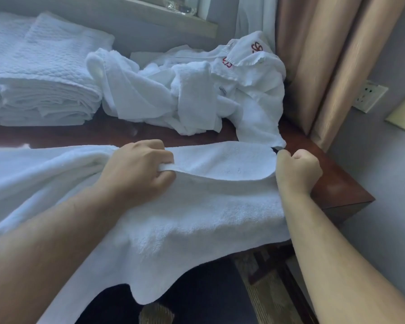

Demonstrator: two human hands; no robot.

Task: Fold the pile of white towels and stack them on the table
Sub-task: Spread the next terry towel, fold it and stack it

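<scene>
Towel (173, 220) in white terry lies spread across the near edge of the dark wooden worktop (332, 181), its long axis running left to right across the view, one end passing out of frame on the left and the other ending near the worktop's right corner. Its near side hangs over the front edge toward the floor. The far long edge is turned back toward the person as a fold. The left hand (138, 169) is closed on that folded edge about midway along, fingers curled under the cloth and thumb on top. The right hand (298, 170) is clenched in a fist at the fold's right end, pinching the corner of the cloth. Behind, in the middle of the worktop, an unfolded pile of white towels (192, 94) lies crumpled, one piece showing red stitching, with a loose end trailing down to just beside the right fist. To the left sits a stack of folded towels (45, 90), its layers level. Beige curtains (325, 66) hang at the right behind the pile.
</scene>
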